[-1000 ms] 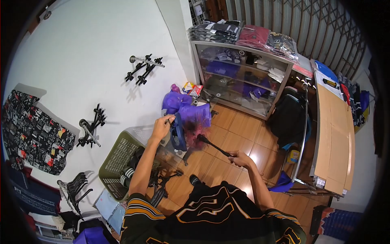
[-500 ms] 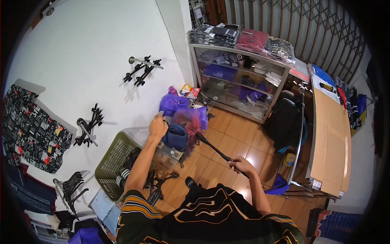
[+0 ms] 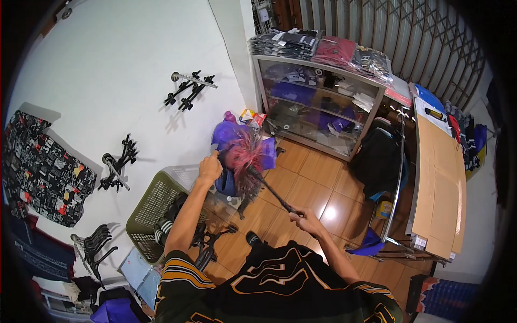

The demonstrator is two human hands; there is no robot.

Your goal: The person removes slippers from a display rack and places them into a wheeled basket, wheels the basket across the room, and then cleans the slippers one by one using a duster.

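My right hand (image 3: pixel 305 221) is wrapped round the black handle of a feather duster (image 3: pixel 246 159) with pink and dark feathers. The feathers lie over a blue item (image 3: pixel 225 184), hiding much of it. My left hand (image 3: pixel 210 168) is closed at the upper left edge of the blue item and holds it up. Purple bags (image 3: pixel 229 132) are just behind the feathers.
A green basket (image 3: pixel 153 207) with dark items stands at the left. Behind is a glass cabinet (image 3: pixel 318 105) topped with packed clothes (image 3: pixel 336 51). A metal rail (image 3: pixel 399 177) with dark garments (image 3: pixel 377 161) and a cardboard-topped table (image 3: pixel 439 183) are at the right.
The duster has moved up and left, across the blue item, and my right hand has shifted left with it. My left hand turned the blue item, then stayed nearly in place.
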